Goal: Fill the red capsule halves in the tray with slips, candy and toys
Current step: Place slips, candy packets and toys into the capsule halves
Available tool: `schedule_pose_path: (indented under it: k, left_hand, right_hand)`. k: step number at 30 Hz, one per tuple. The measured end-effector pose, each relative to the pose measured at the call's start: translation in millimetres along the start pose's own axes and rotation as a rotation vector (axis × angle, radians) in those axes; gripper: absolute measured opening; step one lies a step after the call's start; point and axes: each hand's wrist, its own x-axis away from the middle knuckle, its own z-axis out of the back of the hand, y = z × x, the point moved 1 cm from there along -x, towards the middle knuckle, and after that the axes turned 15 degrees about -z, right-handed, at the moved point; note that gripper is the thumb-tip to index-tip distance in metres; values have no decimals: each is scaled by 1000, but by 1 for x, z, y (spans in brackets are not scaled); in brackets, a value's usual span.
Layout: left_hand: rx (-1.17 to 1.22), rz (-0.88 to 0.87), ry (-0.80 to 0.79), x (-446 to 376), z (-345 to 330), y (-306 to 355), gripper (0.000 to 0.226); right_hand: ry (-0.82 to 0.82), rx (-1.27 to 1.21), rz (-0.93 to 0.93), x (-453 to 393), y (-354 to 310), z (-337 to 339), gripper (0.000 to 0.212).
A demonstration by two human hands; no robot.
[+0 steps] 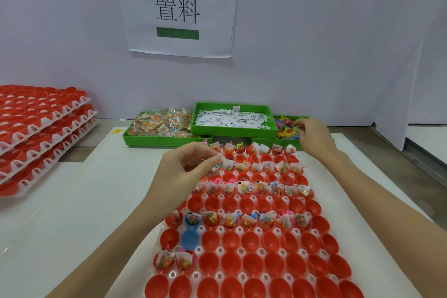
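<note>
Step in hand, my read: loading the second row from the tray's far edge, left end. Drop slip, candy and toy together into one red half, seat them below the rim so the cap will close later, and skip the in-between empty rows if those are the lids (can't confirm).

Left hand: fingers curled, thumb and forefinger pinching a small packet plus what looks like a thin pink toy, hovering just over the tray near its far-left corner. Not touching a capsule as far as I can tell.

Right hand: fingers curled down into the toy bin at the tabletop's far right, apparently picking at a toy; whether it has one gripped is hidden.

Task items: red capsule halves sit in the tray at the tabletop's centre; filled rows alternate with empty ones, near rows mostly empty. Two blue halves sit near the left edge. Slips bin far centre, candy bin to its left. Spare tray stack along the left edge.

Risk: the packet snags on a neighbour's contents; lower it straight in.
</note>
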Motion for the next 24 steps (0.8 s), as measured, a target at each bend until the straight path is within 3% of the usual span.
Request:
schedule_pose_path:
  k: [4,11,18,24]
  left_hand:
    - [5,-4,-23,0,0,-1,9]
    - [-21,2,-70,2,-2,-5,5]
    - [-15,5,-63,1,0,-4,6]
    - [6,-10,-61,0,1,-1,7]
  right_hand:
    - [-150,182,-8,-18,13,-5,29]
    - [-245,148,-55,-34,5,4,13]
    - [-183,41,-120,-30,5,4,11]
    - [-104,-142,-242,-25,7,1,33]
